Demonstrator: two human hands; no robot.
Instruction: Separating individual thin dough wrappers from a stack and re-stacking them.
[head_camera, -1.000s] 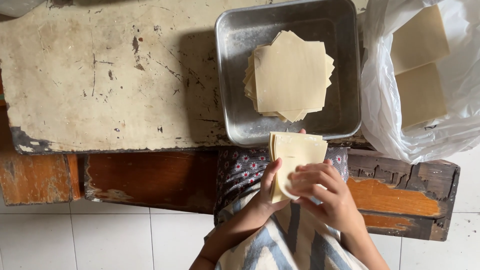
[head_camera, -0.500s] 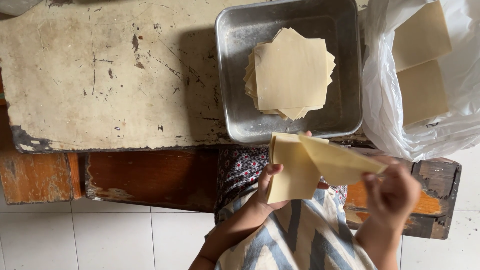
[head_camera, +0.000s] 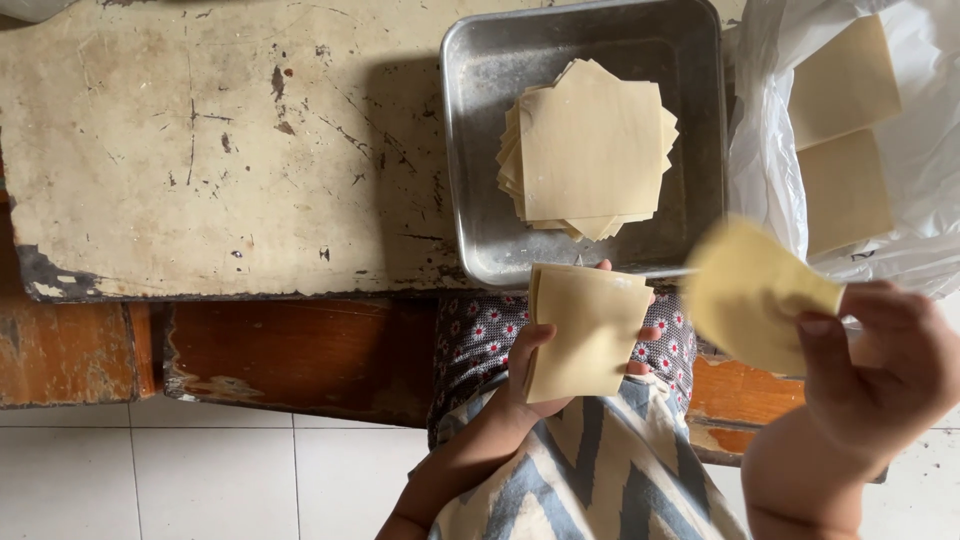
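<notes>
Left hand (head_camera: 540, 375) under wrapper stack (head_camera: 585, 330); right hand (head_camera: 880, 360) pinching lifted wrapper (head_camera: 745, 295).

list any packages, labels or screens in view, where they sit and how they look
Plastic bag: top right, beside the metal tray; crumpled, white and see-through, open, with pale yellow square sheets inside.
A small dark mark shows on its lower edge, too small to make out.
No labels, signs or screens otherwise.

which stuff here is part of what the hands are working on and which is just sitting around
In hand: left hand with wrapper stack; right hand pinching single wrapper; tray with wrapper pile.
Lying about: plastic bag, worn board.
</notes>
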